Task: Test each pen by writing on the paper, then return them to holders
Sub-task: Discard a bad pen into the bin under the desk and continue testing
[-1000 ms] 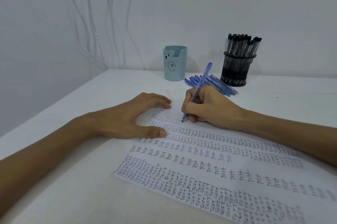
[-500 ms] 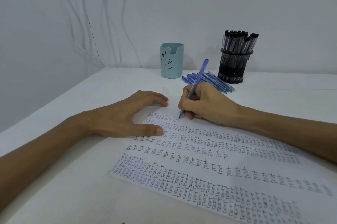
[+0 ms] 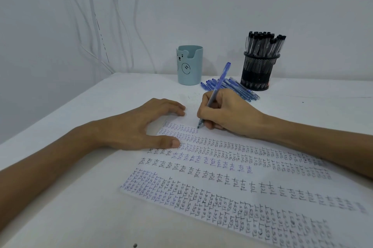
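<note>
A white sheet of paper (image 3: 232,169) covered with rows of the word "test" lies on the white table. My right hand (image 3: 226,112) grips a blue pen (image 3: 219,84), its tip touching the paper at the end of the top row. My left hand (image 3: 141,124) presses flat on the sheet's upper left corner, thumb and fingers spread. Behind my right hand lie several blue pens (image 3: 242,89). A light blue holder with a bear face (image 3: 190,65) stands at the back. To its right, a black mesh holder (image 3: 260,71) is packed with black pens (image 3: 264,43).
The white table (image 3: 80,197) stands in a corner between two pale walls. White cables (image 3: 125,25) hang down the wall at the back left. A small dark spot (image 3: 135,245) sits near the table's front edge.
The pen tip has crept slightly right along the top row as my right hand writes. My left hand has stayed on the paper. The view has shifted a little.
</note>
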`<state>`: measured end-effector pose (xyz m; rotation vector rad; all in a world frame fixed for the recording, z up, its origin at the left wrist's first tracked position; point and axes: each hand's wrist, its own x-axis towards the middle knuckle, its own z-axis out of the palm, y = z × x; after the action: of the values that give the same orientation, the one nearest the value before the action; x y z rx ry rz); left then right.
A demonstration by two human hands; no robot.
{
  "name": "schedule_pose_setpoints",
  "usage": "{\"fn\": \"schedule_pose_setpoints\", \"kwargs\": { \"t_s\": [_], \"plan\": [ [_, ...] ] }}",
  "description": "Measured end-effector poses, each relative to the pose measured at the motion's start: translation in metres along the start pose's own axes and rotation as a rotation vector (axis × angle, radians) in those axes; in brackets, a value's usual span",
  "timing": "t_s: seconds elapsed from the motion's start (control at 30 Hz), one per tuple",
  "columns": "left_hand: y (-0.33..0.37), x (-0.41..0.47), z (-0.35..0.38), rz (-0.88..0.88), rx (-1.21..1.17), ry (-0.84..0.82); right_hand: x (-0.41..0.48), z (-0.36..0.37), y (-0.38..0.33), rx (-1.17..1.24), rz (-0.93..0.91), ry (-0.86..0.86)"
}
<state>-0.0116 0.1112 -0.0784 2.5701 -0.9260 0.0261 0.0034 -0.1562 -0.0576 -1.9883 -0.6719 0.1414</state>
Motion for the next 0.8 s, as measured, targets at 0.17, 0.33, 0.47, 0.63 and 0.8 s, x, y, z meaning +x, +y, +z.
{"fn": "schedule_pose_setpoints", "kwargs": {
  "t_s": [0.17,0.33,0.47,0.63,0.8],
  "plan": [
    [0.001,0.0,0.0,-0.003,0.002,-0.007,0.0,0.001,-0.001,-0.014,0.001,-0.001],
    [0.001,-0.002,0.0,0.006,-0.012,0.013,0.004,0.0,-0.003,0.204,0.113,0.126],
    [0.002,-0.003,0.0,0.017,-0.017,0.017,0.009,-0.004,-0.003,0.485,0.21,0.152],
    [0.003,-0.003,0.0,0.009,-0.015,0.017,0.008,-0.004,0.001,0.529,0.078,0.1],
    [0.006,-0.004,-0.003,-0.021,-0.007,-0.024,0.008,-0.004,-0.005,0.669,0.165,0.141]
  ]
}}
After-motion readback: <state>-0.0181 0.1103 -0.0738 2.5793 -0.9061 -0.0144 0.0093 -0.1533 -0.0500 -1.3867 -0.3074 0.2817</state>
